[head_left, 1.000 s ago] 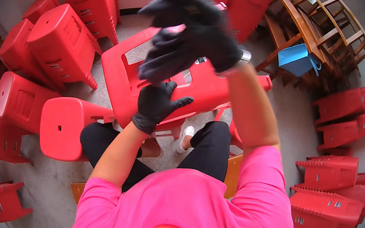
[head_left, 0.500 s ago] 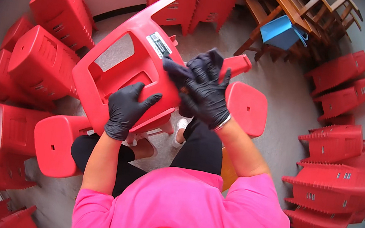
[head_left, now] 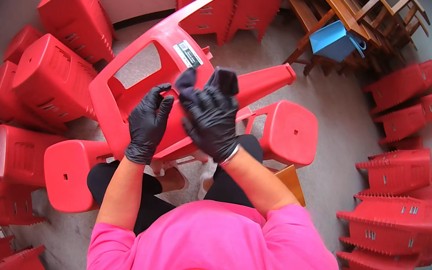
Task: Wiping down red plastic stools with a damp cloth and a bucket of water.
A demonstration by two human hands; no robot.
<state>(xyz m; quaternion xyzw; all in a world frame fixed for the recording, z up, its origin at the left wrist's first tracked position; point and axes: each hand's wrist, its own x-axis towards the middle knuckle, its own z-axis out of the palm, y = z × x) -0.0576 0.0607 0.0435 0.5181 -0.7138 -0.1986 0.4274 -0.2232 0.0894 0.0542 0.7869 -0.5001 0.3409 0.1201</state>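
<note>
A red plastic stool (head_left: 175,129) lies tipped on its side in front of me, legs pointing away and a white label (head_left: 188,52) on one side. My left hand (head_left: 147,124), in a black glove, grips its frame beside the opening, fingers bent over the edge. Gloved in black too, my right hand (head_left: 212,124) presses a dark cloth (head_left: 224,80) against the stool's side near the base of a leg. Part of the cloth sticks out beyond the fingers; the rest is hidden under the hand.
Single red stools stand to my left (head_left: 71,175) and right (head_left: 293,132). Stacked red stools (head_left: 50,76) line the left wall, and more stacks (head_left: 400,221) line the right. Wooden furniture (head_left: 348,15) with a blue container (head_left: 335,40) stands at the far right.
My right hand and the cloth have slid left and nearer along the stool, uncovering more of its right leg. My left hand has turned slightly, its fingers closing more on the edge.
</note>
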